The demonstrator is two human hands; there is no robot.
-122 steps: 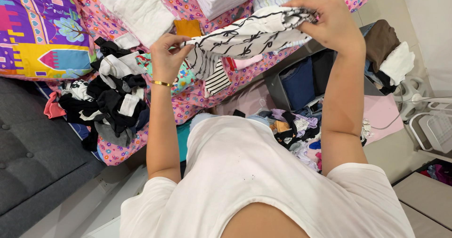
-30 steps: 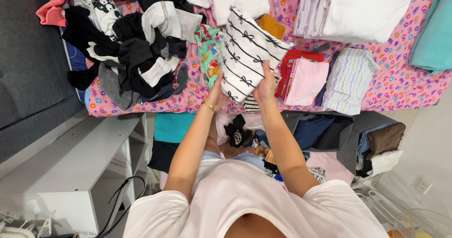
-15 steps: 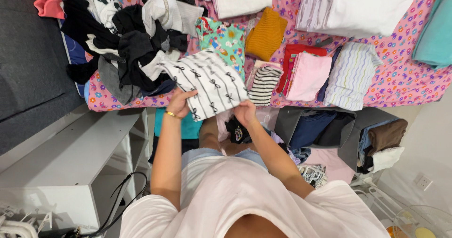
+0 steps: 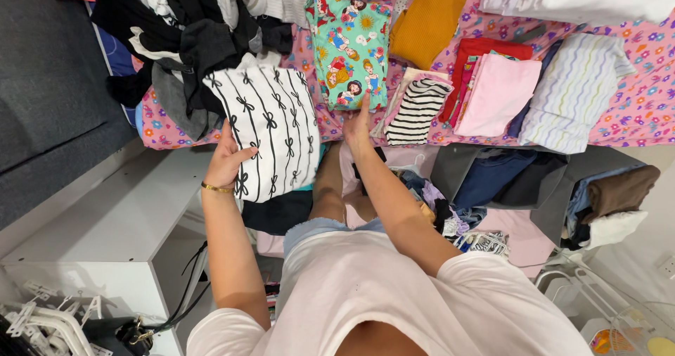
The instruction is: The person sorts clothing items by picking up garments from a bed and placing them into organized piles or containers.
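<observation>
Spreading across the top of the view, the bed's pink flowered sheet (image 4: 633,110) carries folded stacks and a dark heap of unsorted clothes (image 4: 190,39). The white garment with black bows (image 4: 271,138), half a second ago stretched between both hands, now hangs folded over the bed's edge beside that heap, held by the left hand (image 4: 226,160) alone, fingers closed on its lower edge. The right hand (image 4: 360,125) has let go and moved over to the teal cartoon-print piece (image 4: 349,50), fingers flat and open against its lower edge.
</observation>
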